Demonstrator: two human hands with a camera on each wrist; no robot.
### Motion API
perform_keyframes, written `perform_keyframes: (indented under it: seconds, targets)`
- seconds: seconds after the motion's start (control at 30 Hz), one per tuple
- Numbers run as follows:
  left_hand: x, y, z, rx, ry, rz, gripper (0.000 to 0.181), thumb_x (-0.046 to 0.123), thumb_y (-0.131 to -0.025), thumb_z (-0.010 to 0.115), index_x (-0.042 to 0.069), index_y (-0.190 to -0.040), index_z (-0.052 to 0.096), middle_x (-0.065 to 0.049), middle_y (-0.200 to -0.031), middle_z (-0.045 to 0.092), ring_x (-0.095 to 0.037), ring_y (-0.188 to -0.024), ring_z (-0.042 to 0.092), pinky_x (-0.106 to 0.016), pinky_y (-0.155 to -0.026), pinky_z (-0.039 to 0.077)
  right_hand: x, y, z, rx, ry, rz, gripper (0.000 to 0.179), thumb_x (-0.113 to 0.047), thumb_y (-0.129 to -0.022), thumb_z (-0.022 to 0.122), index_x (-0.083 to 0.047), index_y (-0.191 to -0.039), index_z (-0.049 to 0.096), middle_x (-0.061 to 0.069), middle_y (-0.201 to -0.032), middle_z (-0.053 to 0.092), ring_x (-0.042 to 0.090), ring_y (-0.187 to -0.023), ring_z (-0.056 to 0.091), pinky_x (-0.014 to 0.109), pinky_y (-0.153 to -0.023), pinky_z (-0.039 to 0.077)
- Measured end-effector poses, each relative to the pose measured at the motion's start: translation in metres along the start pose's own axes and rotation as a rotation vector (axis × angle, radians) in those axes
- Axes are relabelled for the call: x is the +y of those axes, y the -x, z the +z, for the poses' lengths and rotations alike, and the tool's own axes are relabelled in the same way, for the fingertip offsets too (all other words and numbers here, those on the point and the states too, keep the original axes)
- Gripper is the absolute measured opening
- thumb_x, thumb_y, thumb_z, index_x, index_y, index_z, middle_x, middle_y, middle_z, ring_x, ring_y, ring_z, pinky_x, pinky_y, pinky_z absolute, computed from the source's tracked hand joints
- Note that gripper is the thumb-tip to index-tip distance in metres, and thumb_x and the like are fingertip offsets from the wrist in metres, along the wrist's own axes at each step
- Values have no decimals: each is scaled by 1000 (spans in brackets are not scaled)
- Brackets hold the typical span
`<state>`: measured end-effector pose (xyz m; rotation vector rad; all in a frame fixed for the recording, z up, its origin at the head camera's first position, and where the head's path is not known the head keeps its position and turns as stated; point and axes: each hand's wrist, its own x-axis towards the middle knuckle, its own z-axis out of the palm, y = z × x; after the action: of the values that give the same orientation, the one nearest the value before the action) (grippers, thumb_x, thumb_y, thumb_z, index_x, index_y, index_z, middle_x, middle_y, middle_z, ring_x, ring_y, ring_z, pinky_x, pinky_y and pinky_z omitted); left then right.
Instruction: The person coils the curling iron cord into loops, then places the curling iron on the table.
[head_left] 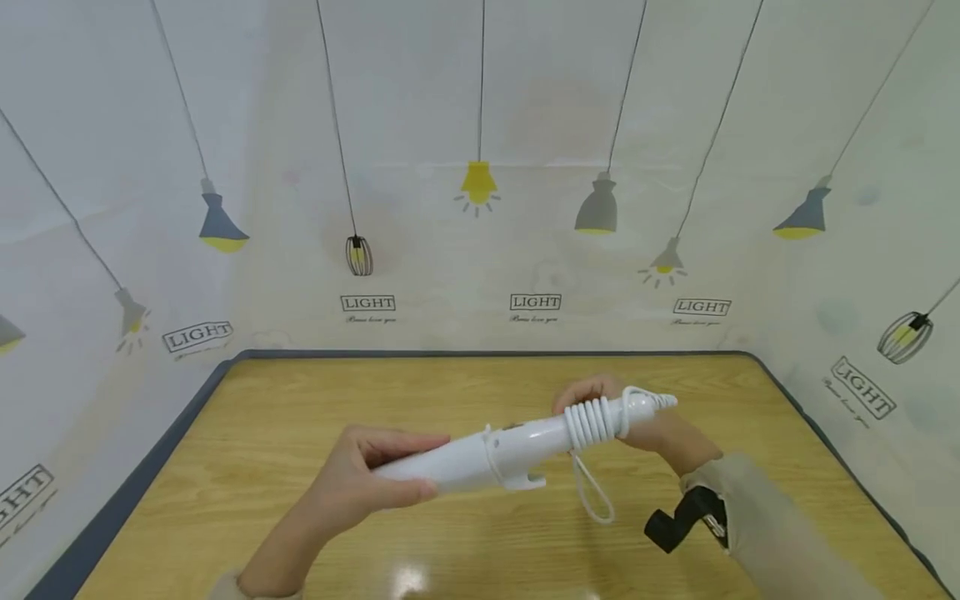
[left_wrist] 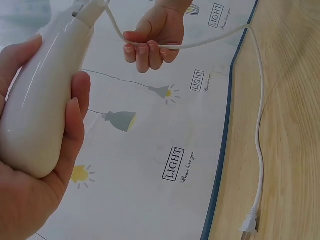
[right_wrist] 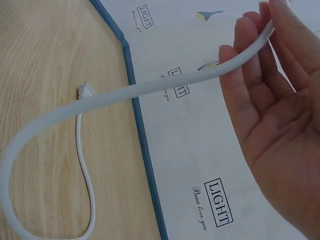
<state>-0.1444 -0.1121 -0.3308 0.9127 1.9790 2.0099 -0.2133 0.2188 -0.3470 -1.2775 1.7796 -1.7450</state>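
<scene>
A glossy white appliance [head_left: 528, 442] slanted above the woodgrain surface [head_left: 300, 400], the left hand [head_left: 348, 477] wrapped round its smooth, broad end. In the head view its white cord [head_left: 588, 423] was coiled round the narrower end, one loop dangling; in the wrist views it ran loose to a plug [left_wrist: 249, 222], pinched by the right hand's [left_wrist: 160, 32] thumb and curled fingers. Pale walls [head_left: 420, 100] bore printed lamps [head_left: 597, 207] and LIGHT labels [head_left: 535, 302].
</scene>
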Motion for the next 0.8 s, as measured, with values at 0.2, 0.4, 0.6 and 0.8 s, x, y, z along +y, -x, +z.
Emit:
perform_keyframes:
  seconds: [0.2, 0.4, 0.6, 0.8]
  targets:
    - [-3, 3, -7, -188, 78, 21, 38, -4, -75, 71, 12, -108, 69, -10, -105, 66, -17, -80, 62, -33, -64, 53, -12, -13, -2, -215, -46, 123, 9, 0, -85, 61, 1, -93, 65, 7, -88, 63, 9, -74, 58, 23, -63, 50]
    - [-6, 5, -10, -334, 37, 12, 35, -4, -74, 72, -1, -108, 66, -12, -101, 67, -16, -77, 62, -35, -63, 53, -32, -19, 3, -410, 193, 214, 12, -7, -82, 67, 3, -89, 65, 14, -81, 63, 4, -66, 53, 23, -57, 49]
    - [-11, 6, -10, -387, -6, -29, 35, -2, -73, 73, -4, -107, 66, -11, -99, 68, -14, -78, 62, -36, -63, 53, -46, -23, 8, -443, 255, 303, 12, -11, -80, 71, -1, -79, 64, -3, -67, 59, -1, -55, 41, 14, -49, 35]
    - [-15, 5, -8, -363, -53, -102, 34, 4, -75, 73, -4, -108, 66, -10, -96, 68, -13, -76, 62, -34, -63, 53, -53, -23, 8, -372, 437, 356, 19, -14, -76, 73, -6, -68, 58, -12, -59, 45, -1, -51, 34, 15, -48, 31]
